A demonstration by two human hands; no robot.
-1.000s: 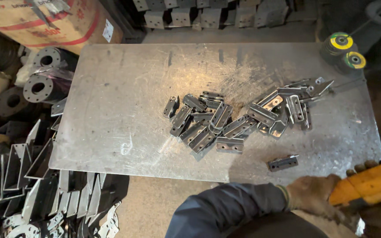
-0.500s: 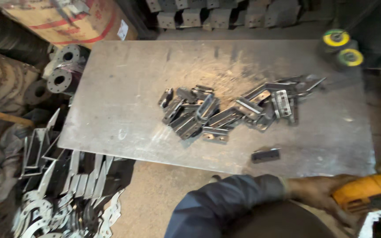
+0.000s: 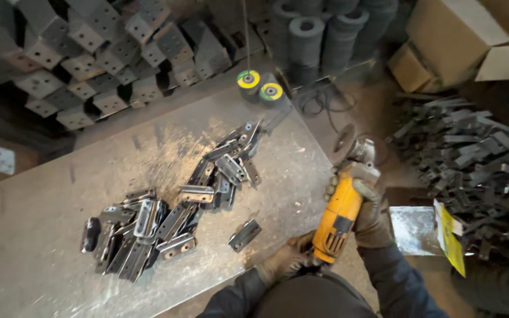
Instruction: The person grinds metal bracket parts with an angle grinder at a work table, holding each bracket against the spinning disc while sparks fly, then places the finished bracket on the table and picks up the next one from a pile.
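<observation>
Both hands hold a yellow grinder just past the right edge of the desk. The left hand is wrapped around the back end of the body. The right hand is closed around the front part, close to the round disc. Both hands wear dirty gloves. The grip of each hand is shut tight on the tool.

The grinder looks heavy and hard, so it likely needs two hands. The fat yellow body is the safe place to hold. The disc is thin and could cut, so fingers should stay away from it.

The desk is a flat grey metal sheet with scratches and dust. It looks hard and a bit slippery. A pile of small metal brackets lies on it. One bracket lies alone, near the left hand. Two spare discs sit at the far edge.

The room is a dark, messy workshop. More metal parts are stacked behind the desk. Flat metal strips lie in a heap on the floor to the right. Cardboard boxes stand in the far corner.
</observation>
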